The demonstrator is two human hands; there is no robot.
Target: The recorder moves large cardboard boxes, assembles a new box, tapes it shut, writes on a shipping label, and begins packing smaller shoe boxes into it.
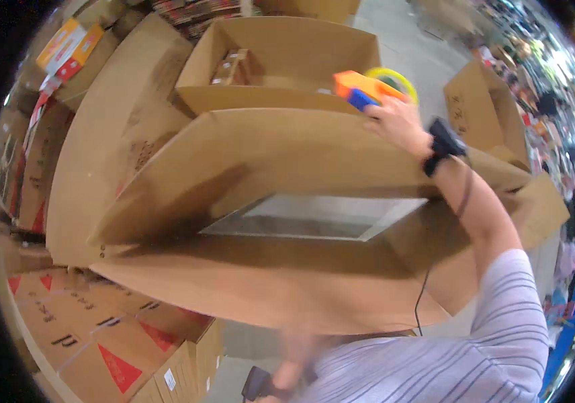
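Observation:
My right hand (398,124) is closed on an orange and blue tape dispenser (358,87) that carries a roll of yellow tape. It holds the dispenser above the far wall of a large open cardboard box (281,144). Through the middle of this box a pale floor shows, so its underside looks open. My left hand (297,342) is at the near wall of the box, close to my body. Motion smears it, and its fingers cannot be made out.
Beyond stands another open carton (287,97) with small brown boxes (234,67) inside. A tall cardboard sheet (109,148) leans at the left. Flat printed cartons (86,329) are stacked at the near left. An open carton (479,111) stands far right. A thin dark cable (422,295) hangs near my right side.

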